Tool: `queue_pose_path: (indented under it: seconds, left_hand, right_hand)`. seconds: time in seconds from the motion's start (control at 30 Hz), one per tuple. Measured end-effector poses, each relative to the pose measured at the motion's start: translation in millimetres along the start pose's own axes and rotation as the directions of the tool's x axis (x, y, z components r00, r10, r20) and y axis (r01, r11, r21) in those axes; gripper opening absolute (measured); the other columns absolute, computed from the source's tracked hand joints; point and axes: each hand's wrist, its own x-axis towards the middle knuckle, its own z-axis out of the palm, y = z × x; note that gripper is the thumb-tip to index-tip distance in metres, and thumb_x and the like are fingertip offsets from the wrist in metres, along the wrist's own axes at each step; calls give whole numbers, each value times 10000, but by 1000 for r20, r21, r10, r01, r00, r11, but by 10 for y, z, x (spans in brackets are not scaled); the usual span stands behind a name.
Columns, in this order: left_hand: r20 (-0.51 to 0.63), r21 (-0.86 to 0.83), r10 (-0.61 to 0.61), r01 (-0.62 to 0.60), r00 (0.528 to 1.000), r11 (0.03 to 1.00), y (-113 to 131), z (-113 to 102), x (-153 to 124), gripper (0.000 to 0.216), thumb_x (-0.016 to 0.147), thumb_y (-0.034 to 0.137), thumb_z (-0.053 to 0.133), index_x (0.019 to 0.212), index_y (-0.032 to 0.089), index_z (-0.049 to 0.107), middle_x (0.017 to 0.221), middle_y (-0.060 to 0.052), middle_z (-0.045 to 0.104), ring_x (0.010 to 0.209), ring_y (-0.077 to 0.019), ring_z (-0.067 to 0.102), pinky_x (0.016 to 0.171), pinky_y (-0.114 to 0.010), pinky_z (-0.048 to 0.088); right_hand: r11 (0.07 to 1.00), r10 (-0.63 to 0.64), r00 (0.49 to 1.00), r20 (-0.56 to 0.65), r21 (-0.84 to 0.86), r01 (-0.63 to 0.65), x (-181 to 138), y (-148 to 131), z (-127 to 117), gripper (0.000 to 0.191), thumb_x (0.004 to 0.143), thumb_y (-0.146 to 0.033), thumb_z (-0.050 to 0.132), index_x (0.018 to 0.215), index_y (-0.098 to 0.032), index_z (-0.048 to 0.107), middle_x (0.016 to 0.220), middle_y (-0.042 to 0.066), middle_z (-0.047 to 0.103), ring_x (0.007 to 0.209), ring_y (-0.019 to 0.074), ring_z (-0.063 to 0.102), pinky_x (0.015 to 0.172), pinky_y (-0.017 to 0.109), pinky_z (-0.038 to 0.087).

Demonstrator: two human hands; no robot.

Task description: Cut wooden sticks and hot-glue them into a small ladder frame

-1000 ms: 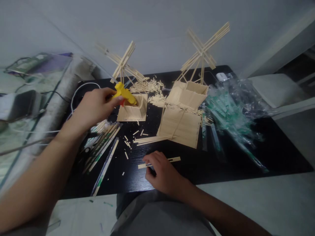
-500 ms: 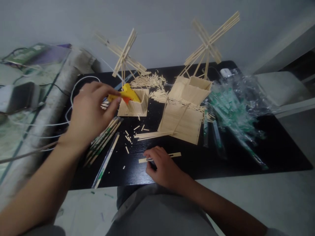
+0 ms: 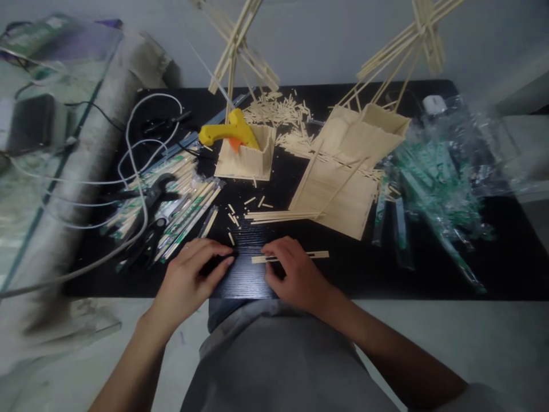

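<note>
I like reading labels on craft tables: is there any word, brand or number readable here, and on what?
No text can be read here.
Wrapped chopsticks: green print, too blurred to read.
Heap of clear wrappers: green print, too small and blurred.
Flat pack at top left: pale marks, blurred.
Yellow glue gun: no lettering shows.

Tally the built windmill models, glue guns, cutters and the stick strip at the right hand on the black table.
Windmill models: 2
Yellow glue gun: 1
Black-handled cutters: 1
Stick strip under the right hand: 1
Total: 5
</note>
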Motion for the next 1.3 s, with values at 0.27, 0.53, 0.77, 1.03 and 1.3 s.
queue_pose_path:
  seconds: [0.27, 0.53, 0.77, 1.03, 1.3]
  left_hand:
    - [183, 42, 66, -75, 981, 996, -200, -173, -62, 234, 1004, 290, 665, 1236, 276, 697, 1171, -46, 727, 1080, -214, 658, 953, -363, 508]
    - [46, 148, -22, 15, 999, 989, -194, -13, 159, 337, 987, 447, 681, 1232, 217, 686, 1018, -59, 728, 984, -244, 685, 893, -381, 517]
    - [62, 78, 11, -16, 998, 997, -231, -23, 190, 201, 988, 367, 690, 1135, 234, 725, 1056, -49, 774, 987, -225, 706, 914, -371, 518]
    - [32, 204, -93, 84, 995, 975, -112, 7, 168, 393, 930, 544, 722, 1131, 209, 684, 940, -48, 714, 914, -250, 690, 835, -385, 515]
    - [-28, 272, -75, 80, 997, 959, 6, 147, 179, 204, 980, 408, 661, 1017, 208, 644, 912, -46, 699, 892, -257, 676, 796, -383, 492]
  right_hand:
    - [1000, -3, 1000, 24, -21, 4, 9, -46, -45, 210, 918, -64, 573, 1076, -193, 623, 1010, 110, 687, 986, 267, 635, 905, 441, 555]
    - [999, 8, 999, 39, -38, -6, -5, -38, -26, 154, 943, -79, 578, 1035, -186, 640, 1001, 112, 683, 981, 262, 620, 903, 439, 548]
    - [999, -1, 999, 52, -53, 4, -11, -30, -33, 148, 956, -76, 565, 1036, -171, 646, 1001, 118, 684, 985, 263, 616, 907, 433, 550]
    - [983, -39, 997, 70, -174, 51, -19, -62, -33, 163, 986, -100, 536, 1045, -167, 673, 986, 128, 699, 957, 274, 616, 872, 448, 533]
    - [980, -33, 998, 49, -194, 42, -32, -65, -45, 165, 976, -101, 546, 1054, -163, 678, 991, 127, 720, 962, 282, 631, 863, 453, 521]
